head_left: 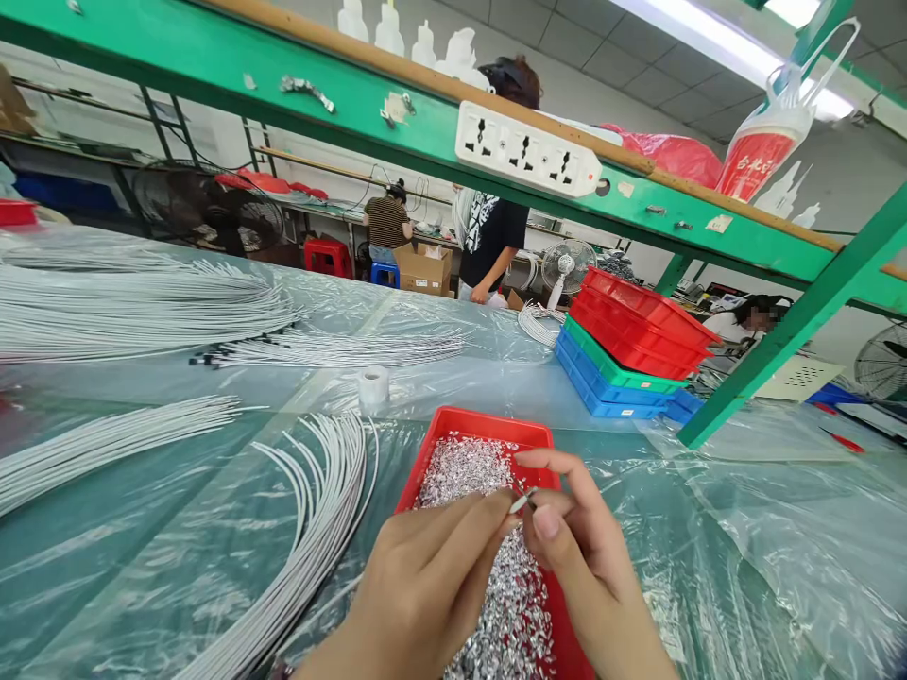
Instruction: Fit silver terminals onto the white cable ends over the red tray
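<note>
1. A small silver metal piece (522, 501) is pinched between the fingertips of both hands, just above the red tray (484, 422) near the bottom middle of the view.
2. The left hand (425, 581) comes in from below; its fingers (488, 511) are closed toward the thumb and grasp the near end of the small silver metal piece.
3. The right hand (588, 557) meets it from the other side; its thumb and forefinger are clenched on the same piece, the other fingers curled loosely above.
4. The red tray lies on the table (744, 567) right under the hands and holds a heap of shiny metal bits (468, 472), which spreads from its far end to under the wrists.
5. The table is covered with clear plastic sheeting over a green top.
6. Just left of the tray a bundle of white cables (318, 529) curves toward the near edge; more white cable bundles (142, 312) lie well apart at the far left.
7. A small roll of white tape (373, 385) stands beyond the tray.
8. A stack of red, green and blue trays (630, 345) sits to the far right of the table.
9. Overhead, a green shelf (213, 57) carries a white power strip (528, 148).
10. Other people stand and sit at benches in the background; one in a black shirt (492, 236) is behind the table.
</note>
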